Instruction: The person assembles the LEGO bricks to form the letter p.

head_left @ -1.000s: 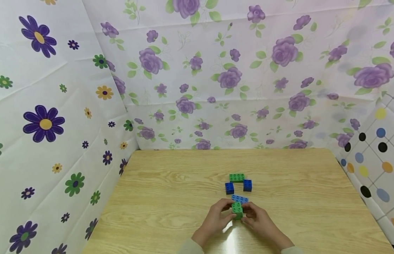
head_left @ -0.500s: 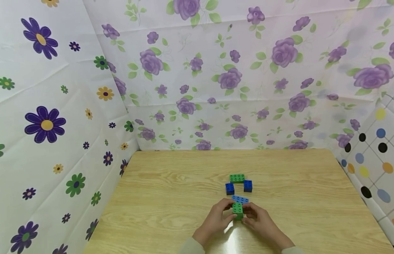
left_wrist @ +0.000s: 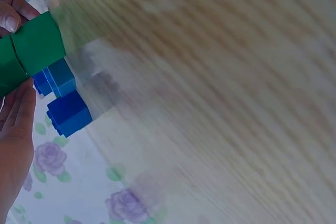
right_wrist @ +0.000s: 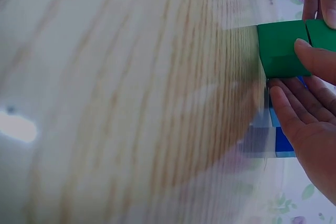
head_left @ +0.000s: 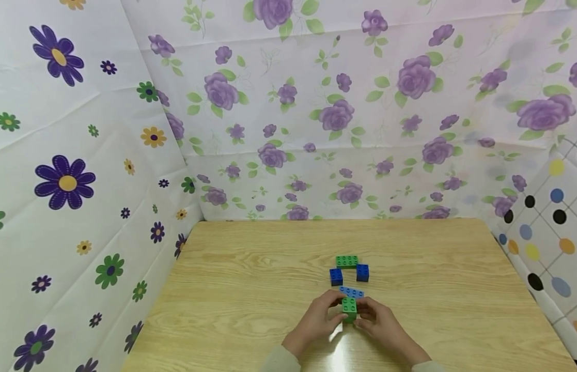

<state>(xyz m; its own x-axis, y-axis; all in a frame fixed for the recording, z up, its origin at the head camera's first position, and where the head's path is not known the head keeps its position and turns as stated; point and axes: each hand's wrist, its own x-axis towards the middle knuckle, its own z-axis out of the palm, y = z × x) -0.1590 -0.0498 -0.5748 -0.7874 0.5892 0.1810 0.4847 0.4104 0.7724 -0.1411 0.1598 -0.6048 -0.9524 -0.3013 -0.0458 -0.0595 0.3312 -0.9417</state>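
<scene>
A stack of two green toy bricks (head_left: 349,306), their seam visible in both wrist views, stands upright on the table between my hands. My left hand (head_left: 322,320) grips it from the left, with the thumb at the near side and fingers behind. From the right, my right hand (head_left: 380,323) holds it too; the right wrist view shows its thumb on the green brick (right_wrist: 283,51). Just beyond lies a flat light-blue brick (head_left: 352,291), partly covered by the hands and stack. Two small dark-blue bricks (head_left: 336,277) and a longer green brick (head_left: 346,261) lie farther back.
The wood-grain table (head_left: 251,268) runs out on both sides of the hands. Floral cloth (head_left: 288,124) hangs along its back edge, flowered cloth (head_left: 65,232) on the left and dotted cloth (head_left: 544,227) on the right.
The green stack has shifted slightly to the right and turned a little between my hands. Both hands keep nearly the same place, and the other bricks have stayed put.
</scene>
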